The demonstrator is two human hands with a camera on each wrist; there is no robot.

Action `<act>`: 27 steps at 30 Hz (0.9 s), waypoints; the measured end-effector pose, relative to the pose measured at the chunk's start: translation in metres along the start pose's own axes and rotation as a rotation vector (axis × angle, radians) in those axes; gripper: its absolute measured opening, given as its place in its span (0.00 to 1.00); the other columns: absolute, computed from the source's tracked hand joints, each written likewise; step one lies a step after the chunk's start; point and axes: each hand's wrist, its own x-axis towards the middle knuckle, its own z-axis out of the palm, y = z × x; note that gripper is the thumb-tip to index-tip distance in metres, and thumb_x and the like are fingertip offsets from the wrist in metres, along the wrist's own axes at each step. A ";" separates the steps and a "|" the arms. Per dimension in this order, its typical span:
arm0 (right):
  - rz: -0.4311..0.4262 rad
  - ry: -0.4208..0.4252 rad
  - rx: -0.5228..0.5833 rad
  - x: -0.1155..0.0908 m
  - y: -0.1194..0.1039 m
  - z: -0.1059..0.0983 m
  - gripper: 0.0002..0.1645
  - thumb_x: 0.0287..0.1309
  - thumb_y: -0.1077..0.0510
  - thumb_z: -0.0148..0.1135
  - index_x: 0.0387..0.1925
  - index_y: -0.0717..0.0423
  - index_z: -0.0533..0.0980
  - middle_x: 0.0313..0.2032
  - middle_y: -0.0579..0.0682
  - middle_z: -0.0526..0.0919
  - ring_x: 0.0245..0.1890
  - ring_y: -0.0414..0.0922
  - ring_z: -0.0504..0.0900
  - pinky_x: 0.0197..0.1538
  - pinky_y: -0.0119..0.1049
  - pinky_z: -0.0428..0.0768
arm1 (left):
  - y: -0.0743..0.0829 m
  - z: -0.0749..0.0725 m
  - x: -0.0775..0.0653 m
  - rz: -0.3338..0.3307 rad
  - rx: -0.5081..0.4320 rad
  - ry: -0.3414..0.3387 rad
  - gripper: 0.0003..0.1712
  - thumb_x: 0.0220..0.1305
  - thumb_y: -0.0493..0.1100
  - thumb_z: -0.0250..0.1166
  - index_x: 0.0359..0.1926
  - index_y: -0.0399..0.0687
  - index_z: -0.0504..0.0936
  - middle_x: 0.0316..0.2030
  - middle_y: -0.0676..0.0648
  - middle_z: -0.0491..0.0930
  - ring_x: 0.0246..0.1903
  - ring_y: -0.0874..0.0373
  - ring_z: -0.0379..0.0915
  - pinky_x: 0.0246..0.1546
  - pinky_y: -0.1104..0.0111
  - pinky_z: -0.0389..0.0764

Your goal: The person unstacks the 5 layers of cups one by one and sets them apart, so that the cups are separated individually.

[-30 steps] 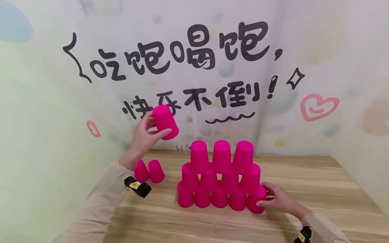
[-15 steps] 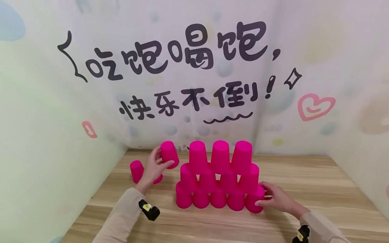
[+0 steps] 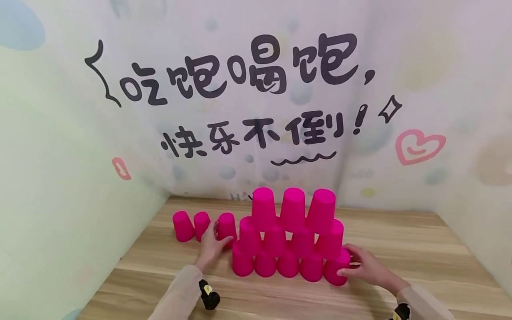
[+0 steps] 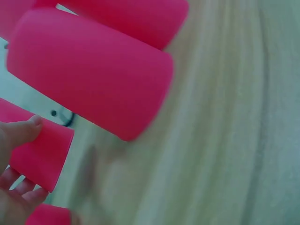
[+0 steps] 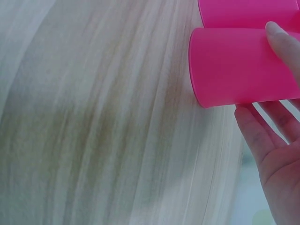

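Wood-grain table [image 3: 404, 242], pink cups [image 3: 292, 208], lettered backdrop [image 3: 240, 103] behind.

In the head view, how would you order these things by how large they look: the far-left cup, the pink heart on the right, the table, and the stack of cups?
Largest to smallest, by apparent size only:
1. table
2. stack of cups
3. pink heart
4. far-left cup

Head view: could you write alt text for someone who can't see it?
A person's right hand holds the bottom-right cup of a pink cup stack, three rows tall; the left hand holds another cup just left of the stack. Two more cups stand farther left on the wooden table.
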 end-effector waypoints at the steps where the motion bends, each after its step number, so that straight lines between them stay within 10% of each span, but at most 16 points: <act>1: 0.005 -0.002 0.003 0.000 0.000 0.000 0.30 0.45 0.57 0.67 0.49 0.64 0.67 0.41 0.55 0.76 0.38 0.39 0.78 0.38 0.28 0.77 | -0.003 0.002 0.000 -0.004 -0.004 0.004 0.37 0.45 0.31 0.68 0.56 0.28 0.61 0.49 0.29 0.68 0.49 0.39 0.67 0.49 0.53 0.69; 27: 0.010 0.008 -0.029 0.000 -0.003 0.000 0.29 0.44 0.56 0.67 0.47 0.63 0.68 0.39 0.54 0.76 0.38 0.38 0.78 0.38 0.29 0.77 | -0.027 0.019 0.003 -0.073 0.016 0.082 0.38 0.49 0.34 0.66 0.60 0.30 0.58 0.53 0.31 0.67 0.53 0.41 0.64 0.53 0.56 0.66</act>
